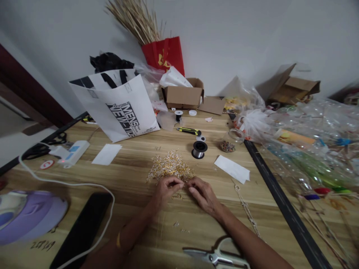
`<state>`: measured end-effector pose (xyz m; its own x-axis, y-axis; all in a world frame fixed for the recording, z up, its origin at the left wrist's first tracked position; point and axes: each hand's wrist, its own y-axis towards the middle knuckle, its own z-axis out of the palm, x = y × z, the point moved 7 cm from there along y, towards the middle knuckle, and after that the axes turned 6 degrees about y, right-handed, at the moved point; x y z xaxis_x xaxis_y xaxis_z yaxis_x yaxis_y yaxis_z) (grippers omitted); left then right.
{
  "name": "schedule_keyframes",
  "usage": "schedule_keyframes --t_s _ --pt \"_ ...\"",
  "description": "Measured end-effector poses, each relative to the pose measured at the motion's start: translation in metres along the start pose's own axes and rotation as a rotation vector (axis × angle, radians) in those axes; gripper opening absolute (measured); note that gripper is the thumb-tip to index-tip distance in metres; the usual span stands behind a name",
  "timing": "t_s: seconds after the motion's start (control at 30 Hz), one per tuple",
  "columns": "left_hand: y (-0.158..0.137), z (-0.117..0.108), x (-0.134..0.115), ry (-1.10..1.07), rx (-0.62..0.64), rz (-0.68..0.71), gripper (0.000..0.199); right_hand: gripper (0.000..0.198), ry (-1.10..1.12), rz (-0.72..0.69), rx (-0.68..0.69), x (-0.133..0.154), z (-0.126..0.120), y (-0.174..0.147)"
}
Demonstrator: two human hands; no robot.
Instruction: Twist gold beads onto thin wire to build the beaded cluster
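My left hand is pinched closed at the near edge of a pile of small gold and clear beads. Opposite it, my right hand has its fingers bent together, fingertips almost touching the left ones. Whatever lies between the fingertips is too small to make out. Thin pale strands seem to hang below the left hand. A few loose gold pieces rest on the wooden table under the hands. Scissors with pale handles lie near my right forearm, and a beaded string stretches out beside that arm.
Beyond the beads stand a wire spool, a yellow-black utility knife and a jar of beads. A white paper bag and cardboard box are behind. A white cable crosses the left side; plastic bottles crowd the right.
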<state>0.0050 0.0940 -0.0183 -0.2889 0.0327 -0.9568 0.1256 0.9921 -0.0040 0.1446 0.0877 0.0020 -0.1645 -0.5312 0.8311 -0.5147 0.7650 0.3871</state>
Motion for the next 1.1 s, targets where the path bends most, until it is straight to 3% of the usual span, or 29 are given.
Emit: schedule_keyframes --t_s 0.2,0.6,0.9,1.1 --pt "0.0 0.001 -0.001 0.005 0.008 0.012 0.015 0.029 0.009 -0.009 -0.028 -0.001 -0.003 0.0" --pt "0.001 0.002 -0.003 0.012 0.027 0.025 0.014 0.014 0.065 0.043 -0.056 -0.006 -0.002 0.0" --pt "0.0 0.002 -0.005 0.028 0.014 0.039 0.015 0.012 0.042 -0.018 -0.044 -0.006 0.001 0.002" --pt "-0.001 0.002 -0.012 0.137 -0.015 0.147 0.014 0.012 0.037 -0.011 -0.031 -0.007 0.001 0.001"
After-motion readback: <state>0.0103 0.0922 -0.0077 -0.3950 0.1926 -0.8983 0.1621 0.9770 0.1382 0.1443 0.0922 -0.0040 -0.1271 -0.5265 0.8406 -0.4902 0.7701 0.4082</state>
